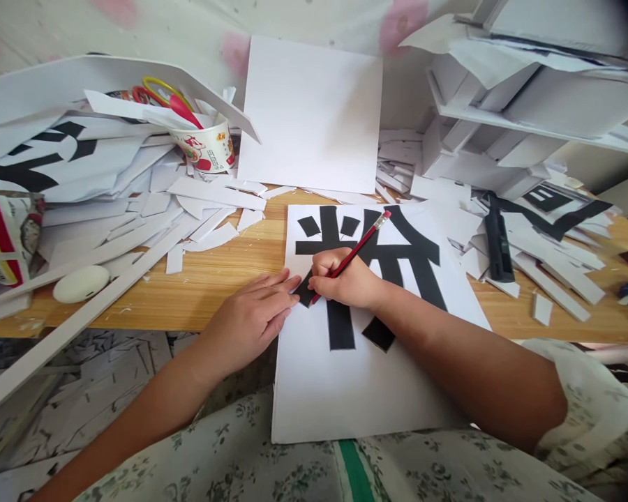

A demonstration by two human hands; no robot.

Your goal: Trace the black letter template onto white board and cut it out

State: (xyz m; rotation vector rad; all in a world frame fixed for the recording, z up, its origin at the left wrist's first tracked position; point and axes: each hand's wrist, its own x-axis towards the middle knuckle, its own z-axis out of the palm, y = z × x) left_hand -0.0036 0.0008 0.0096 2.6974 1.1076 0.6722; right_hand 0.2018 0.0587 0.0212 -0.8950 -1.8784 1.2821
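My right hand [342, 279] is closed around a red-and-black pencil [359, 245], its eraser end up and its tip low at the edge of a small black cut-out piece [305, 293]. That piece lies on a white board [340, 397], which overhangs the table's front edge. My left hand [259, 307] lies flat with fingers stretched, the fingertips touching the black piece from the left. Other black cut-outs, shaped like strokes of a character, are on the board, among them a long vertical strip [341, 324]. My right hand and forearm cover some of them.
A paper cup [209, 148] with scissors stands back left among white scraps. Behind the board leans a blank white sheet [314, 115]. A black-handled cutter [498, 240] lies right, below stacked white boxes [544, 104]. A white oval object [81, 284] sits left on the wooden table [188, 300].
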